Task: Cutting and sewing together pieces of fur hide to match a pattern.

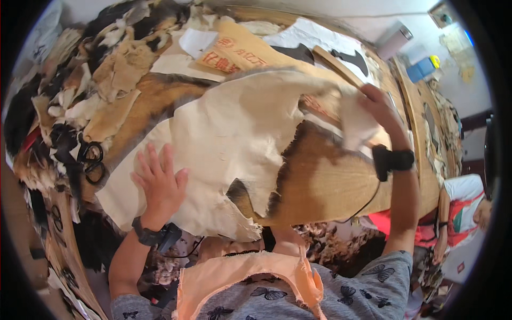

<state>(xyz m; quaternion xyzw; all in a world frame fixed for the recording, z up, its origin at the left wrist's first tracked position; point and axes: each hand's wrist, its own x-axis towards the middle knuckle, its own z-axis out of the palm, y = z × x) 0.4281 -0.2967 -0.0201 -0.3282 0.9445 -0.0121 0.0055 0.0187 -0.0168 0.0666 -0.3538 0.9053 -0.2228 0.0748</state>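
A large pale fur hide lies skin side up across the wooden table, its dark fur showing along the ragged edge and around a hole. My left hand rests flat on the hide's left part, fingers spread. At the far right, my right hand is closed around the near end of a flat wooden stick, above the hide's right end. The fingertips are partly hidden. Beyond the hide lies a brown paper sheet with red print.
Fur scraps pile up at the left, beside black-handled scissors. A white sheet with dark shapes lies at the back. A blue bottle and a grey flask stand back right. Another person sits at the right.
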